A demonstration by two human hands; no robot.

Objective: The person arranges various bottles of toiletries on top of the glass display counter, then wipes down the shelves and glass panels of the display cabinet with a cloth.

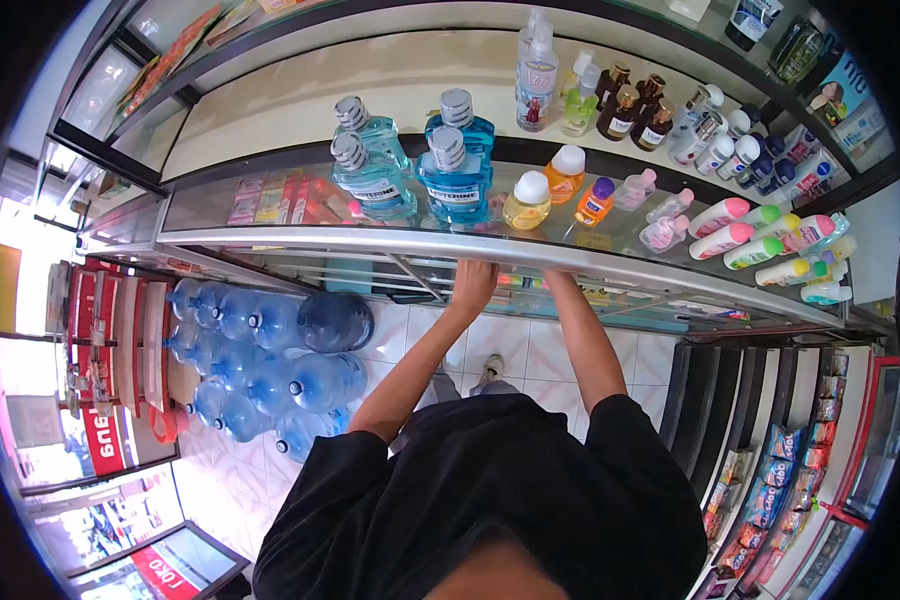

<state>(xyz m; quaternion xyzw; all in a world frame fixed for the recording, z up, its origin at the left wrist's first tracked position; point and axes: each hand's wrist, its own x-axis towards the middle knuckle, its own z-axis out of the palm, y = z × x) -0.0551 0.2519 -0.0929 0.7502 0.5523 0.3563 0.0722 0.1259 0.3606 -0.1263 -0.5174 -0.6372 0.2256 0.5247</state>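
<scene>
Both arms reach forward under the metal front edge of a glass display counter (370,240). My left hand (477,280) is partly visible just below that edge, its fingertips hidden under it. My right hand is out of sight beneath the edge; only the wrist and forearm show. On the glass above stand blue mouthwash bottles (456,185), a yellow bottle with a white cap (527,203), an orange bottle with a white cap (565,175) and a small orange bottle with a purple cap (594,203). Small colourful items lie inside the counter near my hands.
Several large blue water jugs (270,385) stand on the tiled floor at the left. Dark shelves with snack packets (770,485) are at the lower right. Roll-on bottles (720,238), brown bottles (635,112) and a clear spray bottle (537,85) fill the right part of the upper shelves.
</scene>
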